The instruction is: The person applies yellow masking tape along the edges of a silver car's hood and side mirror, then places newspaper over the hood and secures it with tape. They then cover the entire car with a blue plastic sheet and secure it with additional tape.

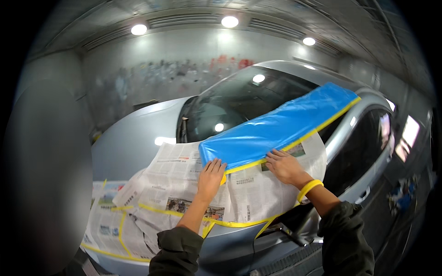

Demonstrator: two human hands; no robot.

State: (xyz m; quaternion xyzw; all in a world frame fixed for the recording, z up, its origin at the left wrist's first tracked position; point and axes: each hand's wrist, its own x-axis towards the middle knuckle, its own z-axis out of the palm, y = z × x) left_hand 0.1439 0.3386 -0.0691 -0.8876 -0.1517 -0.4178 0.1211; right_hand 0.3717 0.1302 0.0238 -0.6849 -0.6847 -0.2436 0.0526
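Note:
A long sheet of blue plastic film (276, 126) lies slanting across newspaper masking (251, 195) and the windshield of a silver car. Yellow masking tape (248, 167) runs along the film's near edge. My left hand (211, 176) rests on the film's lower left corner, fingers stretched out. Beside its palm a small yellow piece (223, 179) shows, perhaps tape; most of it is hidden. My right hand (286, 167) lies with fingers extended on the taped edge, further right. Around my right wrist sits a yellow ring (309, 187) like a tape roll.
The car's hood (138, 124) extends to the left, and its side windows (363, 142) to the right. More yellow tape (239, 224) borders the newspaper below. A dark side mirror (299, 230) juts out near my right forearm. A blurred grey shape (46, 175) blocks the far left.

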